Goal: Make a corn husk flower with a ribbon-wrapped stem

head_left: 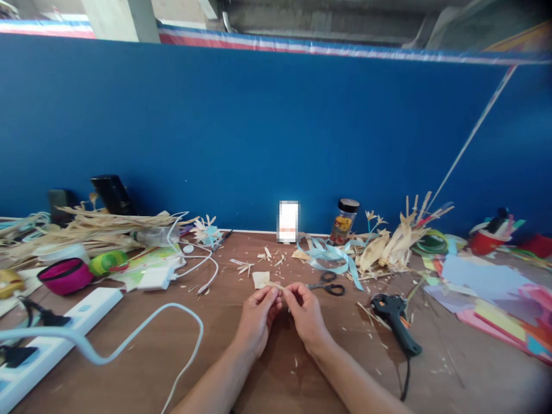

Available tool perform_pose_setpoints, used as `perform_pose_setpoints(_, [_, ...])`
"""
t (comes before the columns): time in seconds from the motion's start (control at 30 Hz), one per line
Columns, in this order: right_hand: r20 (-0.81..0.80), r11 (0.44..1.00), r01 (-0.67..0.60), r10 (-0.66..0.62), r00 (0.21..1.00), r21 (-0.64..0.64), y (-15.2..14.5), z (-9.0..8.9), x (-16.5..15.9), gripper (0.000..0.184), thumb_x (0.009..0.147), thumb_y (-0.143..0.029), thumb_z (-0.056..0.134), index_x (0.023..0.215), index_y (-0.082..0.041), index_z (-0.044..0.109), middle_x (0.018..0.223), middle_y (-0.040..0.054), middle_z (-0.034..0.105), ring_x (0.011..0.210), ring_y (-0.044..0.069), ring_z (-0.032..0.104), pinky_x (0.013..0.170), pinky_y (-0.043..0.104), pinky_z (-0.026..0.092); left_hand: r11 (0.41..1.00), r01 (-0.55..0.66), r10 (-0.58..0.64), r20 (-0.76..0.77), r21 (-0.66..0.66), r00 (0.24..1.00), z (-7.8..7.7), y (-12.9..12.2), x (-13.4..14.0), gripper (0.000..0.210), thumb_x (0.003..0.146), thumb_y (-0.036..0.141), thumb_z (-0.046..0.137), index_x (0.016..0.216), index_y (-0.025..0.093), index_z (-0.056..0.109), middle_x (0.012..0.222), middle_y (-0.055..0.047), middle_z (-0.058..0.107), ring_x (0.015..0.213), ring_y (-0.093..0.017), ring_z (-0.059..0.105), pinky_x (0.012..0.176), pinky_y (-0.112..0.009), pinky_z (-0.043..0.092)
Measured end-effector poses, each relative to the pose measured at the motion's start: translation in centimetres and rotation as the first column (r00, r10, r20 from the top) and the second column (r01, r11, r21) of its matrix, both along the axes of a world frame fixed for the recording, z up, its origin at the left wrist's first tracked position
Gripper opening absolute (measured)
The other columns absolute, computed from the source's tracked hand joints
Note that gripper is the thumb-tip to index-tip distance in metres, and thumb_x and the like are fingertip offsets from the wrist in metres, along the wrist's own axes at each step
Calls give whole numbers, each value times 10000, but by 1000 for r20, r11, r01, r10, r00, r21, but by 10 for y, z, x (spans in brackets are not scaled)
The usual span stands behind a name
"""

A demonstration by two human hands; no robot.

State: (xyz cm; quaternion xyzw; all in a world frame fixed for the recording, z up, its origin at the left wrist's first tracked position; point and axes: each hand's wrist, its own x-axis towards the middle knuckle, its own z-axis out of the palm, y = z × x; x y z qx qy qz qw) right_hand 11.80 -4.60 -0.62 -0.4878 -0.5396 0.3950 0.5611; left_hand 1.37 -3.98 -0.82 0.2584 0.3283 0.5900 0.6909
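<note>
My left hand (259,313) and my right hand (304,310) meet over the middle of the table, both with thumb and fingers pinched. Between them they grip a small pale strip of dried husk (276,285), mostly covered by the fingertips. Just beyond my left fingertips lies a square cream piece (260,279). Dark-handled scissors (332,286) rest beside my right hand, their blades partly hidden behind it. Farther right is a black glue gun (394,322) with its cord running toward me. Pale husk scraps (276,256) are scattered beyond my hands.
Left on the brown table (207,345) are a white power strip (81,328), cables, a magenta pouch (64,276) and dried husks (99,224). Light blue ribbon (332,259), a black-lidded jar (344,221), a husk bundle (390,247) and coloured paper (487,282) lie right. A blue partition (259,126) stands behind.
</note>
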Motion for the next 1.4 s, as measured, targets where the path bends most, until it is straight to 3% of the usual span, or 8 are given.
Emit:
perform_pose_setpoints(0.3, [30,1000,-9,9,1000,4,0,1,0,211,755,-375,514,703,-172,539,638,4,560,606,134,494,577,225,402,999,-8,9,28,-47,1000,1,0,-3,207,618,200,697,809,134,654,665,1,588,557,-44,522,502,-118,464])
perform_pose_setpoints(0.63, [42,999,-35,35,999,-2,0,-2,1,199,767,-354,508,703,-167,532,641,-11,543,602,121,471,576,217,385,998,-25,22,-61,-54,998,3,-2,-4,263,608,244,700,841,130,656,602,23,526,527,-34,463,464,-113,410])
perform_pose_setpoints(0.8, [86,996,-93,93,992,-9,-1,1,2,199,767,-343,505,685,-165,538,622,-9,539,587,122,466,559,217,374,998,-63,66,-147,22,987,6,-2,-6,251,598,272,695,781,105,654,567,30,508,503,-33,428,464,-124,374])
perform_pose_setpoints(0.93, [95,997,-64,61,994,35,-2,5,7,170,751,-306,516,841,-170,561,696,2,557,609,125,480,572,218,386,991,-70,99,-258,118,961,7,-1,-8,179,646,283,648,692,113,620,523,45,479,467,-31,395,449,-132,333])
perform_pose_setpoints(1.1, [68,999,-13,10,998,36,2,7,17,213,779,-337,468,844,-165,574,660,-7,532,554,105,444,516,204,350,979,27,81,-503,204,860,7,-2,-9,203,682,306,604,616,119,563,513,44,476,432,-38,380,426,-149,305])
perform_pose_setpoints(1.4, [-44,974,-215,212,976,-77,4,11,22,263,760,-398,500,704,-149,562,584,-17,529,512,89,447,486,192,338,946,236,-34,-658,221,752,-1,-5,-8,278,710,378,558,592,130,516,469,45,437,399,-54,376,402,-168,282])
